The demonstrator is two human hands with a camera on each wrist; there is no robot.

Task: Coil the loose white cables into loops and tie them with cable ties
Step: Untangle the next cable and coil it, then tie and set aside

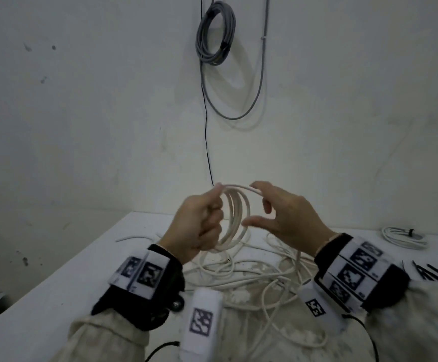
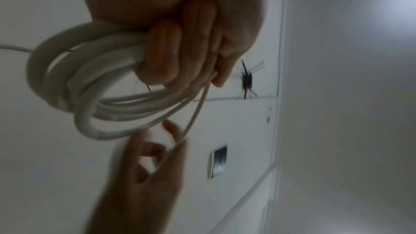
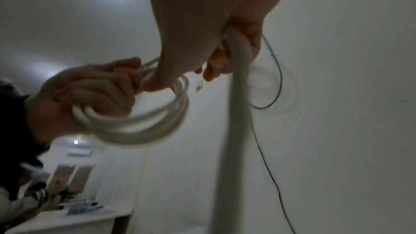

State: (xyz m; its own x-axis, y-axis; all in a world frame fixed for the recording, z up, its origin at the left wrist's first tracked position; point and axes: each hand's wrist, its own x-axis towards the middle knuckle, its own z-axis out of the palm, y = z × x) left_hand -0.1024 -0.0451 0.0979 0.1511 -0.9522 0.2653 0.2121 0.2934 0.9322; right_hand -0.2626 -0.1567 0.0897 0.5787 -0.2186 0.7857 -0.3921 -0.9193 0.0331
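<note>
Item: thin white round cable coil [image 1: 235, 218], several loops, held above the white table [image 1: 56, 283]. My left hand [image 1: 199, 226] clutches the gathered loops; my right hand [image 1: 286, 218] curls round the incoming strand. Risk: tangled slack [image 1: 252, 278] below may snag, springing loops loose.

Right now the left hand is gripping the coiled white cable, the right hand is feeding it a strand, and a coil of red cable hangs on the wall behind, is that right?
Nearly. The coil on the wall is grey, not red, as the head view shows. The rest holds: the left hand grips the coiled white cable and the right hand feeds it a strand.
</note>
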